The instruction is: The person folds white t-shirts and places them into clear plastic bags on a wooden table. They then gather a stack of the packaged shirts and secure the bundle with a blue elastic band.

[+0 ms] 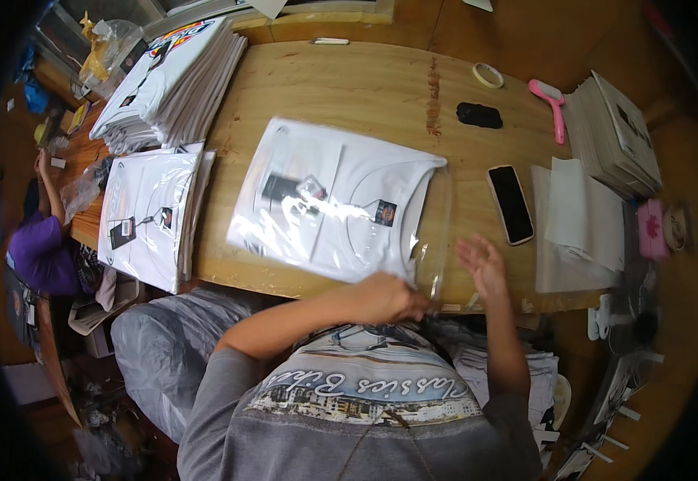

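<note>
A folded white T-shirt (371, 172) lies in a clear plastic bag (443, 204) on the wooden table, with tags showing through the shiny film. My left hand (391, 297) reaches across from the left and is closed at the bag's near right corner, where the film meets the fingers. Just right of the bag's loose edge, my right hand (484, 268) is raised with its fingers apart and nothing in it. A phone (510, 205) with a dark screen lies beyond that hand.
At the left stand a tall stack of folded white shirts (197, 88) and a lower pile of bagged shirts (145, 228). A pink lint roller (556, 108), tape roll (488, 76), black pouch-like item (479, 115) and board stack (609, 132) sit right. Another person (48, 252) is far left.
</note>
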`<state>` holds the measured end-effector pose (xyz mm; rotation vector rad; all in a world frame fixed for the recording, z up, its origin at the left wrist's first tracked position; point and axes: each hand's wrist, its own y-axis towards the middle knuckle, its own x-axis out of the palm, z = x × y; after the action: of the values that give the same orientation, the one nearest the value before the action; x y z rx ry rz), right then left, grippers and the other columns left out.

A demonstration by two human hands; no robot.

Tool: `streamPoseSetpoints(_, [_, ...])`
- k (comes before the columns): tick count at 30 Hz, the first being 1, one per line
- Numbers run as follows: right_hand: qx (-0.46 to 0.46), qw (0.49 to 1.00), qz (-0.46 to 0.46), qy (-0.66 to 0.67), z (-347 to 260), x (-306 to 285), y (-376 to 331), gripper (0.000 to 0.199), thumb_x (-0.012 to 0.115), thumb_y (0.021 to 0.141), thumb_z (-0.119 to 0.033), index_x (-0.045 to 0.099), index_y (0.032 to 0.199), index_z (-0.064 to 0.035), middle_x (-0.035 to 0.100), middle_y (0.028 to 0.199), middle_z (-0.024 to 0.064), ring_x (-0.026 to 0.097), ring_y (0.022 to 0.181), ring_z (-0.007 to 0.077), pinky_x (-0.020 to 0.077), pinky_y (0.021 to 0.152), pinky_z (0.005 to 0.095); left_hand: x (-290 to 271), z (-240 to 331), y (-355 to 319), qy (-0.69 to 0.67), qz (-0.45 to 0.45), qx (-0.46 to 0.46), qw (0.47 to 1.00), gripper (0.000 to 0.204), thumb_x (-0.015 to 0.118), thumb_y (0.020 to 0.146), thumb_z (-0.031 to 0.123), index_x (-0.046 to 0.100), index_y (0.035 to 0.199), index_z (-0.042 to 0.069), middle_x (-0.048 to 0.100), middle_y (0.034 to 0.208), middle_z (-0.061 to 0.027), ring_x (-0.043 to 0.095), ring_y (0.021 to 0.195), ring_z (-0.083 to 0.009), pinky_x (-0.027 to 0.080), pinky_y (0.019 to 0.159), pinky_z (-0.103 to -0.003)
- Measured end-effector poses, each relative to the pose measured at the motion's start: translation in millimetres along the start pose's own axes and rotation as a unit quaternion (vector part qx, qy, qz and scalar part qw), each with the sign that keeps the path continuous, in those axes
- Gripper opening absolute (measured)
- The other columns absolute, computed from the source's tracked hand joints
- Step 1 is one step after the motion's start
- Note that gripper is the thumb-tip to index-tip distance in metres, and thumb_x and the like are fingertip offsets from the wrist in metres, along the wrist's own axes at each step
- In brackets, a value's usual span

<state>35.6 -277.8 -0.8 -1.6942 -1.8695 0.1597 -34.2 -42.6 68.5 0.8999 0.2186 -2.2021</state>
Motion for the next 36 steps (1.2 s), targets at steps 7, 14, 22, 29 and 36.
streamPoseSetpoints(7, [0.098, 0.985, -0.086, 0.11, 45, 22, -85, 0.037, 0.046, 0.077, 0.006, 0.038, 0.113, -0.0007, 0.043, 0.114, 0.0141, 0.046, 0.102, 0.0213, 0.0396, 0.085, 0.0324, -81, -146, 74, 0.31, 0.22, -0.295, 0.877, 0.043, 0.068, 0.057, 0.015, 0.054, 0.097, 0.006, 0.056, 0.088, -0.0131, 0.053, 0.081, -0.0284, 0.043, 0.072, -0.034])
streamPoseSetpoints(14, [-0.057, 0.962, -0.06, 0.261, 59, 87, -28, 0.052, 0.05, 0.074, 0.006, 0.032, 0.121, -0.0068, 0.043, 0.115, 0.0061, 0.041, 0.106, 0.0181, 0.0326, 0.091, 0.0327, -143, -166, 106, 0.022, -0.043, -0.315, 0.948, 0.048, 0.071, 0.057, 0.022, 0.056, 0.097, 0.002, 0.059, 0.088, -0.0096, 0.054, 0.079, -0.0206, 0.042, 0.073, -0.028])
streamPoseSetpoints(22, [-0.231, 0.962, -0.147, 0.022, -148, 118, 12, 0.03, 0.062, 0.071, -0.006, 0.05, 0.097, 0.001, 0.056, 0.093, 0.0077, 0.054, 0.085, 0.0157, 0.0429, 0.078, 0.0291, -276, -73, 35, -0.357, 0.137, -0.056, 0.922, 0.041, 0.067, 0.067, 0.014, 0.048, 0.102, 0.002, 0.055, 0.088, -0.0031, 0.053, 0.08, -0.0121, 0.043, 0.075, -0.024])
streamPoseSetpoints(29, [-0.532, 0.823, -0.134, -0.15, -252, 176, 29, 0.011, 0.06, 0.072, -0.004, 0.059, 0.082, -0.0011, 0.056, 0.073, -0.0001, 0.05, 0.066, 0.0069, 0.0423, 0.063, 0.0203, -312, -17, 2, -0.173, 0.417, 0.008, 0.892, 0.019, 0.059, 0.075, 0.016, 0.056, 0.089, 0.004, 0.057, 0.083, -0.0025, 0.052, 0.078, -0.0099, 0.04, 0.071, -0.021])
streamPoseSetpoints(36, [-0.495, 0.77, -0.12, -0.385, -119, 103, 58, 0.008, 0.056, 0.07, 0.0, 0.06, 0.078, -0.0011, 0.061, 0.086, 0.0061, 0.056, 0.081, 0.014, 0.0422, 0.074, 0.0231, -174, -96, -54, -0.001, 0.299, -0.117, 0.947, 0.033, 0.053, 0.07, -0.001, 0.057, 0.101, 0.011, 0.053, 0.107, -0.0075, 0.042, 0.108, -0.0202, 0.029, 0.094, -0.031])
